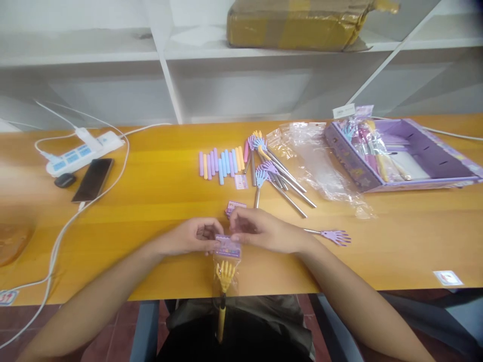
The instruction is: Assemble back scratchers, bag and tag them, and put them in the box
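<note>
Between my two hands, a bagged yellow hand-shaped back scratcher hangs over the table's front edge, its yellow handle pointing down. A purple printed header card tops the clear bag. My left hand pinches the card's left side, fingers curled. My right hand pinches its right upper edge. Just beyond my right fingers lies a small stack of header cards, partly hidden. A loose purple back scratcher lies behind my right wrist, its metal rod partly covered by the arm.
Several purple, blue and yellow handle tubes lie in a row beside a pile of back scratchers. Clear bags spread toward a purple box of bagged pieces. At left are a power strip and phone with cables.
</note>
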Available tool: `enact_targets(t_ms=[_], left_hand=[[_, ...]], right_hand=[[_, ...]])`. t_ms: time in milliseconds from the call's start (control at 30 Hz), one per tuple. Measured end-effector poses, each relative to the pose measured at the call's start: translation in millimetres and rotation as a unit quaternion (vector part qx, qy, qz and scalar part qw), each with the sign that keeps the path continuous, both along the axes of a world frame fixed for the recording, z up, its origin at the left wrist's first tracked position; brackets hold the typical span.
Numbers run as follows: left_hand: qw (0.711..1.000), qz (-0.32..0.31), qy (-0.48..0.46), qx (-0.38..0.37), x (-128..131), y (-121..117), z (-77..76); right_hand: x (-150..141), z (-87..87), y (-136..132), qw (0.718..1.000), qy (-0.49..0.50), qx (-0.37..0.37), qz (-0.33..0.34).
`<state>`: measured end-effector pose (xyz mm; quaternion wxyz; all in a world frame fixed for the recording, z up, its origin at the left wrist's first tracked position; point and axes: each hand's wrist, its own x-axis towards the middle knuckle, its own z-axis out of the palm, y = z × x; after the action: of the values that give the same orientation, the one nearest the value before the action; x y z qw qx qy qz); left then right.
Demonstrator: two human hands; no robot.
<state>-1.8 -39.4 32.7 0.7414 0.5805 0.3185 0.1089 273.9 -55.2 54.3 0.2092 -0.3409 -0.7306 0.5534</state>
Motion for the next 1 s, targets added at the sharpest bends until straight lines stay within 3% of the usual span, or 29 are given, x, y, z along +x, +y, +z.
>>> enact_targets(t_ms=[200, 400, 667, 833, 900, 1000], left_hand=[[1.0, -0.022, -0.002, -0.011, -1, -1, -3.6], [0.999, -0.038, -0.002, 0.009, 1, -3, -3.4], [0.984, -0.125, 0.042, 0.122, 0, -1, -1.3], [0.97, -0.123, 0.063, 0.202, 0, 1, -0.2], [0.971, -0.128, 0.065, 0.193, 0, 0, 0.5], [0.975, -0.178, 0.056, 0.121, -2, -4, 0.5]], right_hand=[[-9, -1.1, -5, 0.994, -0.058, -0.014, 0.092], [-16, -0.6, -8, 0.992, -0.033, -0.038, 0.114], [-20, -0.6, -9, 0.991, -0.05, -0.016, 0.123], [-16, -1.5, -8, 0.989, -0.063, 0.007, 0.136], [-10, 1.9, -5, 0.987, -0.076, 0.022, 0.137], [0, 13.3, -2, 0.981, -0.102, 0.001, 0.164]])
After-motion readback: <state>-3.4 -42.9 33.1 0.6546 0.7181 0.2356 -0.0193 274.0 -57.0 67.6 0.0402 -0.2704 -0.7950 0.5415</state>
